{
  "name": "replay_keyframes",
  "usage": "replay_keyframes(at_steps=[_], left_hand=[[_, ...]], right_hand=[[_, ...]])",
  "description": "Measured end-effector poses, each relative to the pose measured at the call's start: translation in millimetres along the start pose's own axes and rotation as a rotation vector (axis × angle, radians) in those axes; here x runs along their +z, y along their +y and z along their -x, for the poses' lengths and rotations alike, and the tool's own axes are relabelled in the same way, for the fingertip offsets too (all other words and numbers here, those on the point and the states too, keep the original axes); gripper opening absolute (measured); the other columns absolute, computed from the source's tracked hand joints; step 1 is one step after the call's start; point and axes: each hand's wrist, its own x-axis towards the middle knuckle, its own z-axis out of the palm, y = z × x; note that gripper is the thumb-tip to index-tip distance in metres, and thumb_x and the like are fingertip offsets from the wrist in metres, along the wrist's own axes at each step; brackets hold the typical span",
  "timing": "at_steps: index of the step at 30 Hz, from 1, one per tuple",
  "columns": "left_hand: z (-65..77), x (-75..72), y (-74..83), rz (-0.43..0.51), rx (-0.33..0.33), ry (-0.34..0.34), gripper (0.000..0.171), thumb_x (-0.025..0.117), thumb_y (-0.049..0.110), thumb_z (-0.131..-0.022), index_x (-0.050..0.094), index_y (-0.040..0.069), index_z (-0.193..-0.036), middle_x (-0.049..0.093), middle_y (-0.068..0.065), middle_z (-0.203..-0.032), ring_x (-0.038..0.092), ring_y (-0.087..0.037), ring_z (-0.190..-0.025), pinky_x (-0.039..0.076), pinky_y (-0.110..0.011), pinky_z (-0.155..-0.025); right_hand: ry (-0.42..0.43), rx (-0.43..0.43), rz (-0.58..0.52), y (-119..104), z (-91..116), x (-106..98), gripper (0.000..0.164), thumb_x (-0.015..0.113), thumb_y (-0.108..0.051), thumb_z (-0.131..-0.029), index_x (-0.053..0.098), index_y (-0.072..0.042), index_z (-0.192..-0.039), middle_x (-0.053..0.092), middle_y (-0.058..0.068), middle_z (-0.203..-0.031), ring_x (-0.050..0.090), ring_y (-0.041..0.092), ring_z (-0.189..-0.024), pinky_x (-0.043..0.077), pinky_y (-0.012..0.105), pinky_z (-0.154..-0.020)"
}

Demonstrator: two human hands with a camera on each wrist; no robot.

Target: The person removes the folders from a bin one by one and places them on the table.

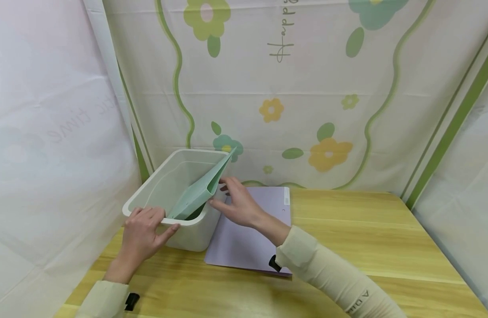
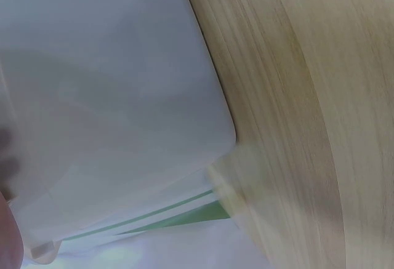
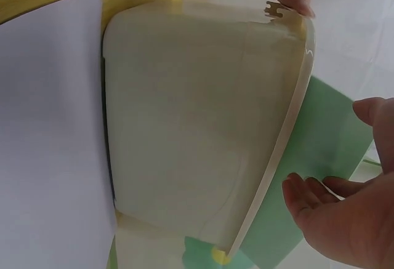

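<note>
A white plastic bin (image 1: 164, 181) stands at the left of the table. Inside it a mint-green file folder (image 1: 196, 194) leans at a slant, its upper end above the rim. My left hand (image 1: 142, 232) grips the near rim, fingers over the edge and thumb outside; only a bit of it shows in the left wrist view. My right hand (image 1: 240, 205) is beside the folder at the bin's right side. In the right wrist view its fingers (image 3: 301, 198) are loosely bent and spread from the thumb, close to the green folder (image 3: 326, 133); contact is unclear.
A lilac folder (image 1: 247, 238) with a white label lies on the wooden table (image 1: 347, 247), right against the bin's right side. White flowered curtains (image 1: 291, 88) close off the back and both sides.
</note>
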Motion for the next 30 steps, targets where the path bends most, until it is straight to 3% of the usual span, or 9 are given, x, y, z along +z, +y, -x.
replay_keyframes(at_steps=[9, 16, 23, 30], left_hand=[[0.6, -0.6, 0.7, 0.002, -0.002, -0.009, 0.065, 0.04, 0.073, -0.098, 0.046, 0.013, -0.075, 0.042, 0.004, -0.065, 0.048, -0.021, -0.06, 0.04, -0.044, -0.067], [1.0, 1.1, -0.9, 0.0, 0.014, 0.023, 0.066, 0.039, 0.073, -0.098, 0.046, 0.012, -0.074, 0.039, 0.005, -0.064, 0.045, -0.019, -0.058, 0.037, -0.042, -0.066], [0.3, 1.2, -0.9, -0.007, 0.022, 0.028, 0.067, 0.039, 0.073, -0.099, 0.045, 0.012, -0.073, 0.037, 0.005, -0.064, 0.043, -0.018, -0.057, 0.038, -0.042, -0.065], [-0.3, -0.3, 0.0, -0.004, 0.013, 0.007, 0.066, 0.04, 0.074, -0.098, 0.046, 0.012, -0.074, 0.04, 0.005, -0.064, 0.045, -0.018, -0.058, 0.039, -0.043, -0.066]], right_hand=[[0.006, -0.003, -0.027, -2.9, -3.9, 4.5, 0.056, 0.071, -0.021, -0.094, 0.047, -0.002, -0.141, 0.053, 0.014, -0.134, 0.055, 0.031, -0.125, 0.048, 0.048, -0.104], [0.013, 0.004, -0.06, -6.4, -10.9, 8.5, 0.059, 0.072, -0.021, -0.094, 0.045, -0.001, -0.144, 0.052, 0.013, -0.135, 0.055, 0.03, -0.126, 0.047, 0.043, -0.105], [0.002, 0.004, -0.134, -11.6, -16.8, 13.8, 0.061, 0.072, -0.017, -0.093, 0.043, 0.001, -0.144, 0.052, 0.015, -0.137, 0.055, 0.035, -0.129, 0.044, 0.047, -0.109], [-0.021, 0.017, -0.164, -16.4, -19.2, 17.0, 0.064, 0.075, -0.02, -0.093, 0.041, -0.002, -0.145, 0.054, 0.009, -0.137, 0.056, 0.023, -0.127, 0.043, 0.041, -0.11]])
